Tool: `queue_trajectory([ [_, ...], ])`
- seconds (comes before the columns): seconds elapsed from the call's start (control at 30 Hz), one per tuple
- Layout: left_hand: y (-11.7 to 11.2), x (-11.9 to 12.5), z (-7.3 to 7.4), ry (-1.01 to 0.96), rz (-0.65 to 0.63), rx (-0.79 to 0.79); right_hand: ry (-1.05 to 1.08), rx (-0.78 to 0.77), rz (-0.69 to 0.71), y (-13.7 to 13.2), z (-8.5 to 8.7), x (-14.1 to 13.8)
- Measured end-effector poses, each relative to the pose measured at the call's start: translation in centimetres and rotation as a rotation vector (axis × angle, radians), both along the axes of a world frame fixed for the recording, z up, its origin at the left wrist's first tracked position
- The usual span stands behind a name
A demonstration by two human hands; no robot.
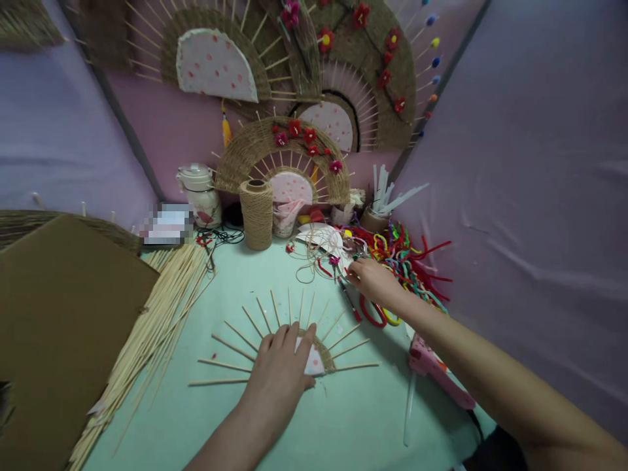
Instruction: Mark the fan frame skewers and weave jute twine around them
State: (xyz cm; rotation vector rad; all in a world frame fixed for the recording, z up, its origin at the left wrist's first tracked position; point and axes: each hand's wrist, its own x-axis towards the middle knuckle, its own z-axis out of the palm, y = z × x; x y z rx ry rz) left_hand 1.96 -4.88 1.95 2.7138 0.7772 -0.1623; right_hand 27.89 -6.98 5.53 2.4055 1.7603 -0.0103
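Note:
My left hand (279,369) lies flat, fingers together, on a small half-round fan piece (316,358) with twine round its edge and wooden sticks (230,337) raying out of it, on the pale green table (343,425). My right hand (375,280) reaches to the right rear, fingers curled down at the edge of a heap of coloured pipe cleaners (407,261); a red-handled tool (349,299) lies under it. Whether the fingers grip anything is hidden.
A bundle of long thin sticks (157,314) and a cardboard sheet (59,327) lie left. A twine spool (256,214), jar (201,195), cups and glue sticks (387,196) stand at the back. A pink glue gun (434,369) lies right. Finished fans (284,154) hang on the wall.

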Motion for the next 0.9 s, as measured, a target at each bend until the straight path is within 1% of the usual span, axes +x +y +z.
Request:
queue_trajectory([
  [0.07, 0.0, 0.0, -0.1, -0.004, 0.002, 0.0, 0.023, 0.005, 0.077, 2.1, -0.7, 0.1],
  [0.13, 0.0, -0.1, -0.2, -0.001, 0.005, -0.002, 0.033, 0.005, 0.119, 4.2, -1.6, 0.4],
  [0.2, 0.0, -0.1, -0.3, -0.005, 0.008, 0.001, 0.032, 0.009, 0.12, 6.0, -2.3, 0.9],
  [0.27, 0.0, -0.1, -0.4, -0.014, 0.013, 0.006, 0.028, 0.022, 0.089, 7.7, -2.7, 1.7],
  [0.37, 0.1, -0.1, -0.6, -0.015, 0.018, -0.012, 0.025, 0.042, 0.028, 9.6, -2.6, 3.2],
  [0.47, 0.1, -0.1, -0.7, -0.011, 0.021, -0.029, 0.035, 0.057, -0.003, 10.3, -1.9, 4.3],
  [0.57, 0.1, 0.0, -0.9, -0.01, 0.026, -0.021, 0.048, 0.053, -0.016, 9.1, -1.1, 4.4],
  [0.7, 0.0, -0.1, -1.5, -0.027, 0.018, 0.009, 0.058, -0.007, -0.046, 5.6, -0.4, 2.9],
  [0.8, -0.1, -0.2, -1.8, -0.061, 0.01, 0.04, 0.076, -0.078, -0.065, 2.7, -0.6, 1.3],
  [0.9, -0.2, -0.3, -1.8, -0.071, 0.009, 0.052, 0.086, -0.123, -0.095, 0.6, -1.4, 0.0],
])
